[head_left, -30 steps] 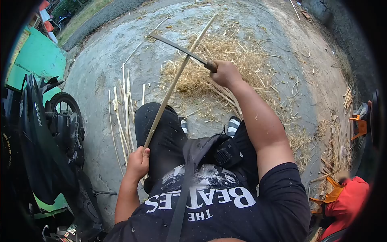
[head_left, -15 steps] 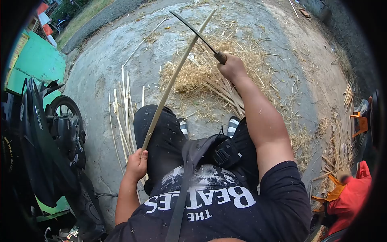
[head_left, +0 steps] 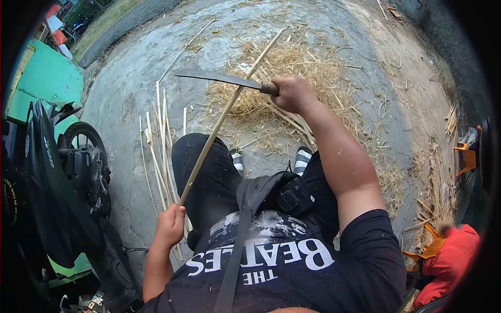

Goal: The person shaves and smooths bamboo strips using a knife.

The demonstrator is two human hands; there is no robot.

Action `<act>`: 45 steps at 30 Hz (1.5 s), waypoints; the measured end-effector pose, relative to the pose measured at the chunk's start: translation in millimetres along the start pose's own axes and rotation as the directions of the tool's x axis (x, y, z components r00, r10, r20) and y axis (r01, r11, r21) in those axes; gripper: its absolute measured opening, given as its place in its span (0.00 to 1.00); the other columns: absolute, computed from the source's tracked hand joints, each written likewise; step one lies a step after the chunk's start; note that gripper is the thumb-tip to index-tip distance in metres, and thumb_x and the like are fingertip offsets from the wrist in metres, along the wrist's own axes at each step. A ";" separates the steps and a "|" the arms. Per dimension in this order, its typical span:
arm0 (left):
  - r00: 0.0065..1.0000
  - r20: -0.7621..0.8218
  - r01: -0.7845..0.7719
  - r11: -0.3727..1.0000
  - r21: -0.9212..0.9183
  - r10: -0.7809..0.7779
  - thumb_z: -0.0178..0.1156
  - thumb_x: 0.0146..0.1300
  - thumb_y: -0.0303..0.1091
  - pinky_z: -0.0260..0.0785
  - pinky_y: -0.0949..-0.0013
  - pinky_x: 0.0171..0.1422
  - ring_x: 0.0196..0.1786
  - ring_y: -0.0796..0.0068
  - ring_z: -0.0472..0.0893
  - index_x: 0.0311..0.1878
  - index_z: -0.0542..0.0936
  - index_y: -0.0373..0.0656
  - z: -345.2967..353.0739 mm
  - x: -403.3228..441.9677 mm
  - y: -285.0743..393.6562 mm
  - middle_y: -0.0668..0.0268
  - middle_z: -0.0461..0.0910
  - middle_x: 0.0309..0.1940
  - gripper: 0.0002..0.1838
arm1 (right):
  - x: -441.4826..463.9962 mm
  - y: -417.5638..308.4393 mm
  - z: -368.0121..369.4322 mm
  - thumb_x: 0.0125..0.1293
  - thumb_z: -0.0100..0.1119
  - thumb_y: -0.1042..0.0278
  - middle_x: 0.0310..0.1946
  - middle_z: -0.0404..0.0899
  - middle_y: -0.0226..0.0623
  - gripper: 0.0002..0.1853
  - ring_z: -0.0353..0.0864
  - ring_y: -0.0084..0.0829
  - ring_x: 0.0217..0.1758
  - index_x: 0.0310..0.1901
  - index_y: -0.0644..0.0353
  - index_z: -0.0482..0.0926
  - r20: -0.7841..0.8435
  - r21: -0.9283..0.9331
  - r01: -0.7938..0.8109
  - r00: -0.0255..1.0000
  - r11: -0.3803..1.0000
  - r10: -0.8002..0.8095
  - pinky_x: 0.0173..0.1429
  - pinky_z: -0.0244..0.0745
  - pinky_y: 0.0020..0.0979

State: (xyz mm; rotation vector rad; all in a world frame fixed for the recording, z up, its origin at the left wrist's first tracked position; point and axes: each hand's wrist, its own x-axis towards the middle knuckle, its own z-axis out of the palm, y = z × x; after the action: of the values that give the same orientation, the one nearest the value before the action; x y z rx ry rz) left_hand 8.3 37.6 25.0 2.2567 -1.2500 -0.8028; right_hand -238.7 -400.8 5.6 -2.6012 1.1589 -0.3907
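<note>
Both hands closed: left hand (head_left: 169,225) gripped around lower end of a pale strip (head_left: 214,131), right hand (head_left: 294,94) wrapped around the wooden grip of a curved knife (head_left: 223,79). Strip slants up and away past the left knee (head_left: 187,151); knife's blade crosses its upper half, contact unclear. Shavings (head_left: 318,70) piled beyond on grey ground (head_left: 130,99), loose strips (head_left: 163,141) left of knee, motorbike (head_left: 86,156) farther left.

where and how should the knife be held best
Probably by the wooden handle, coming from the person's right, with the hand wrapped around it, as the right hand does. The handle is short and thick and forms the right end of the knife; its long, thin blade points left across the pale strip, so the left side looks riskier.
</note>
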 end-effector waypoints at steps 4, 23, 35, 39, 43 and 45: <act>1.000 0.012 0.013 1.000 -0.018 -0.013 0.53 0.84 0.51 0.64 0.55 0.31 0.22 0.62 0.69 0.31 0.72 0.35 6.1 -10.6 -12.2 0.53 0.71 0.18 0.29 | -13.1 -26.3 -2.4 0.60 0.67 0.59 0.38 0.89 0.43 0.09 0.89 0.46 0.47 0.40 0.50 0.86 0.218 -0.094 0.243 0.951 0.965 -0.218 0.54 0.84 0.47; 0.977 -0.201 -0.008 0.953 0.303 0.072 0.60 0.78 0.48 0.68 0.41 0.33 0.31 0.31 0.79 0.32 0.72 0.38 26.5 -17.3 -6.7 0.43 0.78 0.23 0.24 | 7.3 36.0 20.5 0.63 0.63 0.58 0.47 0.89 0.43 0.13 0.88 0.46 0.55 0.48 0.48 0.87 0.141 0.028 -0.309 0.943 0.951 0.302 0.60 0.83 0.49; 0.989 -0.137 -0.031 0.984 0.174 0.055 0.57 0.80 0.49 0.67 0.44 0.32 0.30 0.33 0.79 0.32 0.72 0.37 29.5 -5.0 -3.8 0.44 0.77 0.23 0.25 | -7.2 11.5 42.3 0.62 0.66 0.59 0.38 0.89 0.41 0.07 0.90 0.46 0.46 0.39 0.49 0.85 0.023 0.036 -0.119 0.993 0.992 0.118 0.51 0.84 0.50; 0.993 -0.109 -0.017 0.986 0.168 0.036 0.57 0.81 0.50 0.68 0.44 0.32 0.30 0.34 0.80 0.32 0.72 0.37 25.5 -8.6 -8.1 0.45 0.77 0.23 0.25 | -12.2 -5.6 38.1 0.62 0.65 0.59 0.33 0.88 0.44 0.07 0.90 0.47 0.42 0.38 0.49 0.85 -0.072 0.106 0.053 0.996 0.993 -0.046 0.50 0.85 0.50; 0.985 -0.157 -0.045 0.983 0.178 0.073 0.56 0.81 0.50 0.67 0.44 0.32 0.30 0.34 0.80 0.32 0.72 0.37 35.0 -8.7 -18.0 0.45 0.77 0.22 0.25 | -9.7 3.0 33.0 0.62 0.66 0.59 0.31 0.88 0.41 0.06 0.90 0.48 0.39 0.35 0.49 0.84 -0.058 -0.039 0.139 0.988 0.990 -0.141 0.48 0.85 0.48; 0.983 -0.166 -0.049 0.985 0.165 0.076 0.56 0.81 0.50 0.68 0.44 0.32 0.30 0.34 0.80 0.32 0.72 0.37 37.2 -2.6 -18.1 0.45 0.77 0.22 0.25 | -4.8 1.0 38.2 0.62 0.67 0.59 0.30 0.87 0.41 0.06 0.89 0.48 0.37 0.34 0.49 0.83 -0.100 0.010 0.059 0.993 0.998 -0.058 0.46 0.84 0.48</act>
State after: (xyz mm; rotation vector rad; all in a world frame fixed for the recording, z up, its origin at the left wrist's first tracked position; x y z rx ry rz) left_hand -6.7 45.4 -12.8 2.3418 -1.3373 -0.4879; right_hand -229.2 -392.8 -30.8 -2.6361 1.1093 -0.5440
